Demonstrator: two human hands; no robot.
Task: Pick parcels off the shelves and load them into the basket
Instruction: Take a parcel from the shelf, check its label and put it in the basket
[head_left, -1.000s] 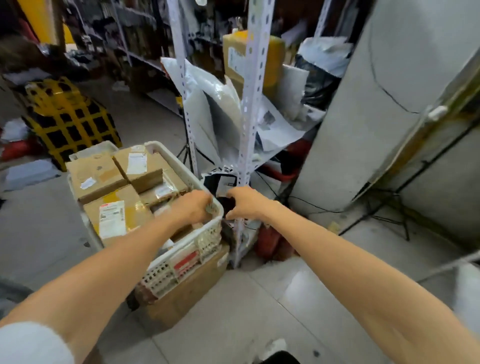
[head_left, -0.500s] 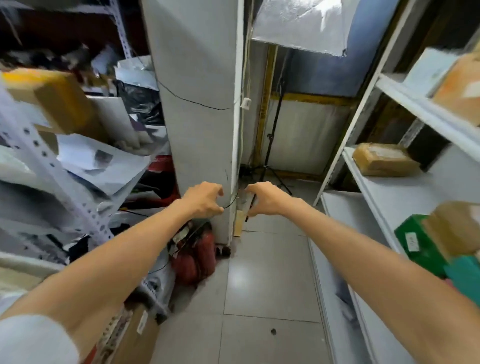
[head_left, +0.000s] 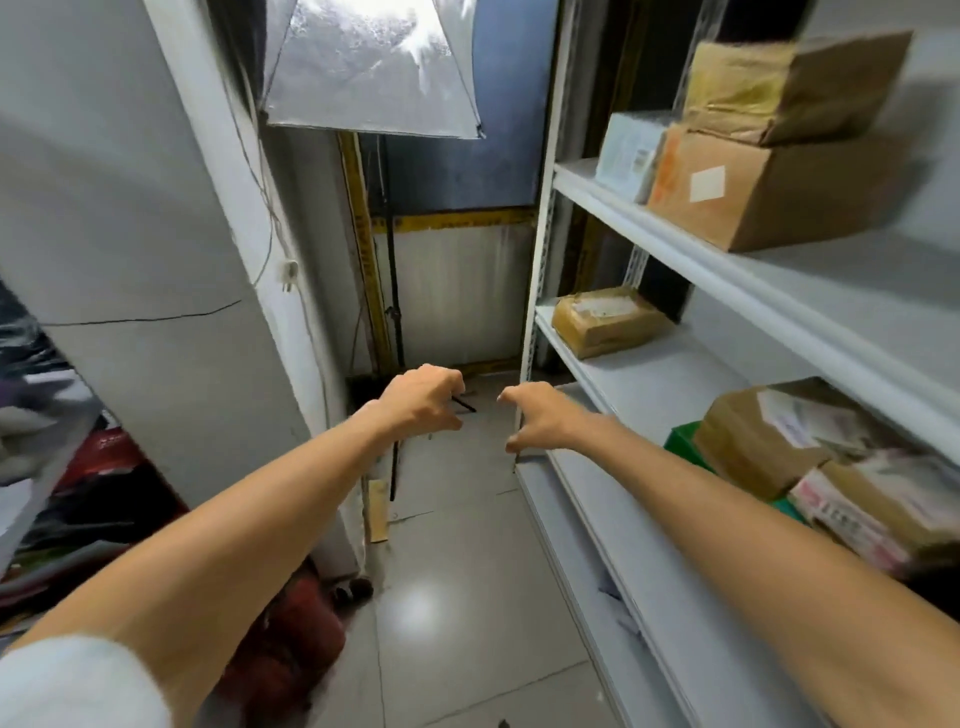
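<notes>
Both hands are empty: left hand (head_left: 421, 402) fingers loosely curled, right hand (head_left: 545, 421) fingers slack and apart. The taped brown parcel (head_left: 605, 322) sits on the middle shelf (head_left: 675, 374), up and right of your right hand. Its long axis looks to run back into the shelf. Right hand is nearer, so lead with it. Basket not in view.

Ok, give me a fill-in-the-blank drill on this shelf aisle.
1. The left hand and right hand hold ____.
2. The white shelving stands on the person's ____ side.
3. The box partly hidden by the near brown parcels is coloured ____.
Missing: nothing; right; green.
</notes>
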